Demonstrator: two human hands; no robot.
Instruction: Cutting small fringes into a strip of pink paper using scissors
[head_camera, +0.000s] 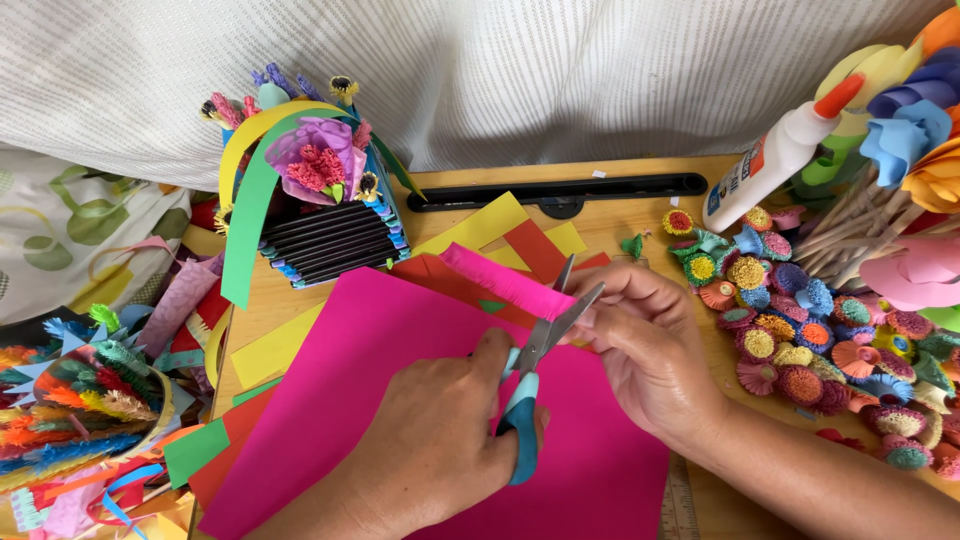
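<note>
My left hand (430, 450) grips a pair of scissors (530, 385) with teal handles, the blades open and pointing up and right. The blades meet the end of a fringed pink paper strip (495, 278), which my right hand (645, 345) pinches between thumb and fingers. Both hands hover over a large magenta paper sheet (380, 350) lying on the wooden table (620, 215).
Yellow and red paper sheets (500, 230) lie under the magenta one. A paper basket with a purple flower (320, 200) stands at the back left, a white glue bottle (775, 160) leans at the back right. Several small paper flowers (800, 320) cover the right side. A ruler (680, 505) lies at the front.
</note>
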